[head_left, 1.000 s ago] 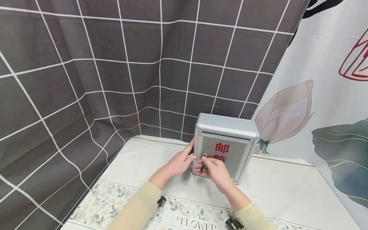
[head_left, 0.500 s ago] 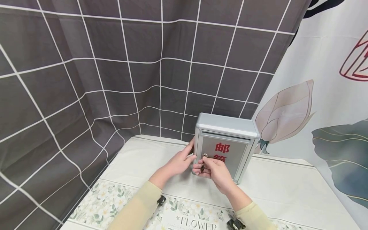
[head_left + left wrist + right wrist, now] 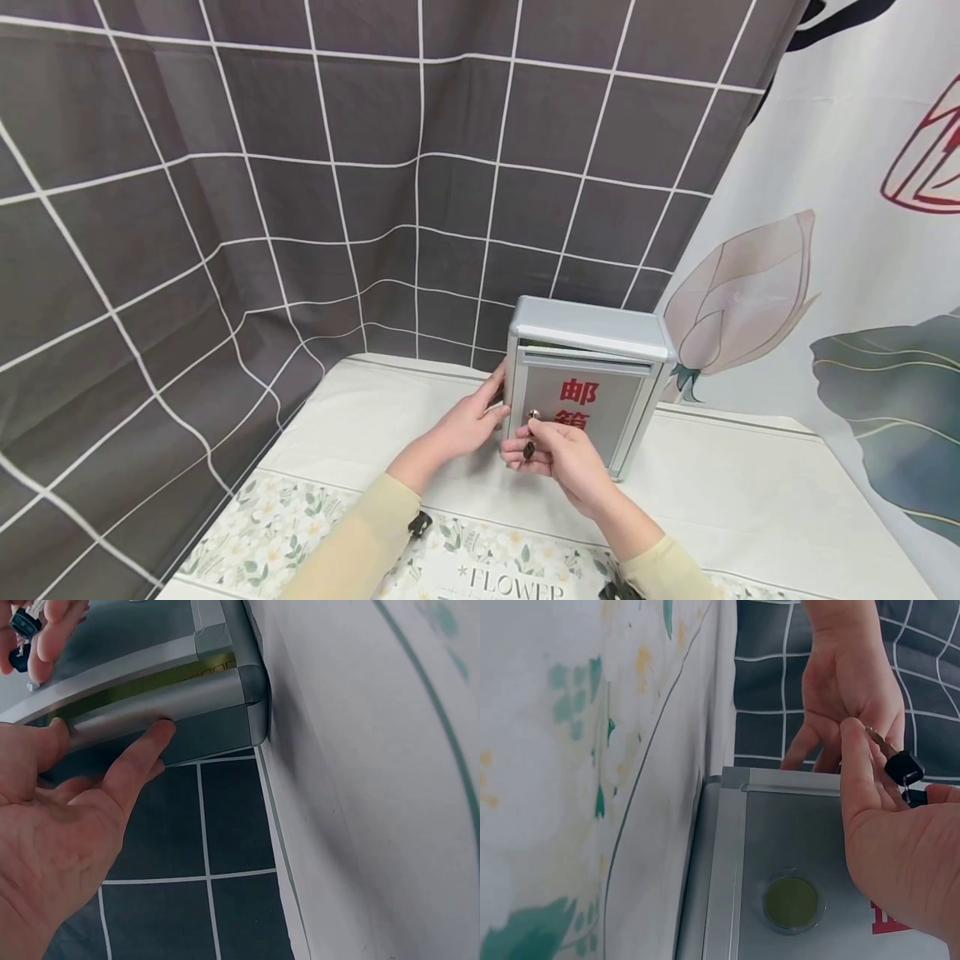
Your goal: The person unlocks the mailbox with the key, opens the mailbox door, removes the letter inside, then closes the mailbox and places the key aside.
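A silver mailbox with red characters stands on the table in the head view. Its front door has a gap along the top and, in the left wrist view, down the left side, with yellow-green showing inside. My right hand pinches at the small lock; a black-headed key sticks out beside its fingers, and a second black head shows below. Whether a key sits in the lock is hidden. My left hand rests along the mailbox's left side, thumb near the front edge.
A white cloth with a floral band covers the table. Behind hangs a dark grey curtain with white grid lines. A white curtain with flower prints hangs at the right.
The mailbox door has come ajar at its top, where it was flush before. My right hand has drawn slightly down and outward with the keys. The left hand stays at the side.
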Demonstrator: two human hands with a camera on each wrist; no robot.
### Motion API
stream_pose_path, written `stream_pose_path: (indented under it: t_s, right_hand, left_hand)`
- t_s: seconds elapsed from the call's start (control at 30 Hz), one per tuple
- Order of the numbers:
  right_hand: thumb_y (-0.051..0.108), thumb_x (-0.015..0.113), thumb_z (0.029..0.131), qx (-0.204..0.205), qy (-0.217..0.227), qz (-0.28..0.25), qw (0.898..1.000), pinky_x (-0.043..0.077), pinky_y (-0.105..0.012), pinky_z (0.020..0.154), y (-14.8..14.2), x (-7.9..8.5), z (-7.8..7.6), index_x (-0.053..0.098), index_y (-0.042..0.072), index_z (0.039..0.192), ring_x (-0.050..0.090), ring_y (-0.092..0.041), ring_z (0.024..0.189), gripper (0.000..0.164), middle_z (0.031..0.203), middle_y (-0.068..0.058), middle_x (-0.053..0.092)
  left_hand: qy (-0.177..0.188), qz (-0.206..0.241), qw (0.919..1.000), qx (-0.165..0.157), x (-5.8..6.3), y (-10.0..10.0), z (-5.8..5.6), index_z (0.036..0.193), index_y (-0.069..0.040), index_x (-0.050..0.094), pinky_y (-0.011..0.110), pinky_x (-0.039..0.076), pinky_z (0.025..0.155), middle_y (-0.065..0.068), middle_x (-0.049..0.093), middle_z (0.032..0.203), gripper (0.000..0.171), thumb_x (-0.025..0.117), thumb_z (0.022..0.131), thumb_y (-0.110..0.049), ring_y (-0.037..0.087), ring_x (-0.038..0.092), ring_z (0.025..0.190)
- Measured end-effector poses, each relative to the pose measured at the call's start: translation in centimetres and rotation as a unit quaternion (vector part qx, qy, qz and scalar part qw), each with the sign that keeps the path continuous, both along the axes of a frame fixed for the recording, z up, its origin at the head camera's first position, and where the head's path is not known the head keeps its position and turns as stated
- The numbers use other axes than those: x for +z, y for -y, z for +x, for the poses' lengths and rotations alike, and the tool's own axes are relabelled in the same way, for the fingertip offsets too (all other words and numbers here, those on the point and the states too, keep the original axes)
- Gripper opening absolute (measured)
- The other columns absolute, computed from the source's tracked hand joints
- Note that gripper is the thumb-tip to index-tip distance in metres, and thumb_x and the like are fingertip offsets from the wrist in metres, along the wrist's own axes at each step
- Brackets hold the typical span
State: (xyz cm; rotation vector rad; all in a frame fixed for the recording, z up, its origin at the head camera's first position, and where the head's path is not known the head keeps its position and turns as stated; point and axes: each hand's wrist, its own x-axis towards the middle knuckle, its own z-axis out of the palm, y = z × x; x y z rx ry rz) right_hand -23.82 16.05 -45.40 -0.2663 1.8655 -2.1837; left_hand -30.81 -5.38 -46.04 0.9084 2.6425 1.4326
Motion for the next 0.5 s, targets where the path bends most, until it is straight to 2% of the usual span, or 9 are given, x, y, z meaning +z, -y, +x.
stream_pose_path:
  t_s: [0.17, 0.37, 0.5]
  right_hand:
    - [0.023, 0.057, 0.117, 0.012, 0.001, 0.006, 1.000, 0.068, -0.044, 0.096, -0.4, 0.0, 0.8, 0.062, -0.019, 0.125, 0.082, -0.027, 0.100, 0.044, 0.114, -0.026, 0.081]
    - [0.025, 0.055, 0.118, 0.027, 0.004, 0.004, 1.000, 0.069, -0.042, 0.093, -0.8, -0.2, 1.4, 0.061, -0.019, 0.125, 0.082, -0.026, 0.098, 0.045, 0.112, -0.025, 0.081]
    - [0.024, 0.052, 0.119, 0.036, 0.011, 0.000, 0.999, 0.069, -0.041, 0.092, -1.1, -0.4, 1.8, 0.061, -0.018, 0.124, 0.083, -0.028, 0.100, 0.043, 0.112, -0.025, 0.081]
  left_hand:
    - [0.017, 0.025, 0.9995, -0.013, 0.0, -0.1, 0.1, 0.181, -0.039, 0.009, 0.043, 0.061, 0.109, 0.014, 0.041, 0.176, 0.081, 0.055, 0.118, -0.019, 0.035, 0.053, 0.153]
    - [0.021, 0.030, 0.9992, -0.015, -0.1, -0.1, 0.2, 0.180, -0.043, 0.008, 0.039, 0.062, 0.109, 0.015, 0.041, 0.176, 0.082, 0.055, 0.118, -0.018, 0.035, 0.052, 0.154]
    - [0.024, 0.038, 0.9988, -0.020, 0.0, -0.1, 0.3, 0.180, -0.041, 0.009, 0.037, 0.063, 0.106, 0.015, 0.041, 0.176, 0.081, 0.055, 0.118, -0.018, 0.036, 0.053, 0.153]
